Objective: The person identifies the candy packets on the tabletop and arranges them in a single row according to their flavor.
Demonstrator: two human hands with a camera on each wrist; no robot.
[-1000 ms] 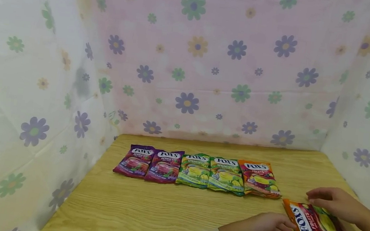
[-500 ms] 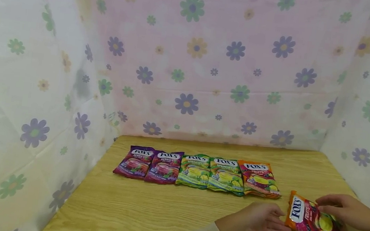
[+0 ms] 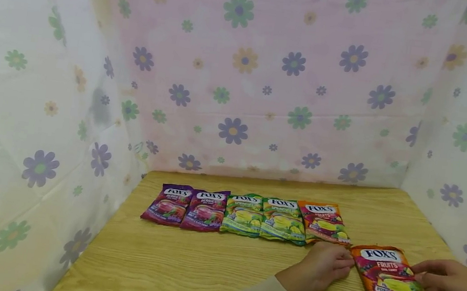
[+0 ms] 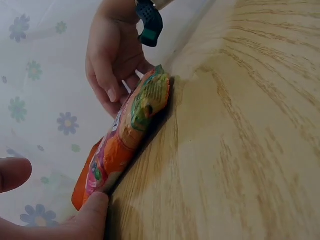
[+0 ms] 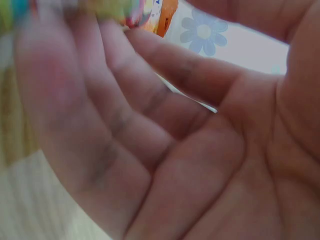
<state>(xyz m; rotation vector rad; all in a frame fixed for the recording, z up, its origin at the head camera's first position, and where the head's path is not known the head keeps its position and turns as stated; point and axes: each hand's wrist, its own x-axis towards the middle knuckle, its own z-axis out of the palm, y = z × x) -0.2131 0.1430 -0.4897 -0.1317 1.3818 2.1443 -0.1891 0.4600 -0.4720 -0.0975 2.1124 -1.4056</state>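
An orange and red FOX'S Fruits candy bag (image 3: 395, 284) lies flat on the table at right, its logo toward the far side. My left hand (image 3: 318, 270) touches its left edge; in the left wrist view a fingertip (image 4: 97, 205) rests against the bag while another digit stays apart from it. At the bag's right edge is my right hand (image 3: 455, 286), fingertips against the packet. In the right wrist view its fingers (image 5: 135, 80) reach out loosely to the bag (image 5: 167, 15), without closing round it.
Behind lies a row of candy bags: two purple Berries bags (image 3: 205, 211), two green Spring Tea bags (image 3: 243, 215) and another orange Fruits bag (image 3: 323, 223) at the row's right end. Flowered cloth walls (image 3: 260, 134) enclose the wooden table (image 3: 168, 263) at back and sides.
The near Fruits bag has turned from sideways until its logo faces the far side. My left hand has moved forward along its left edge; my right hand has moved down its right edge.
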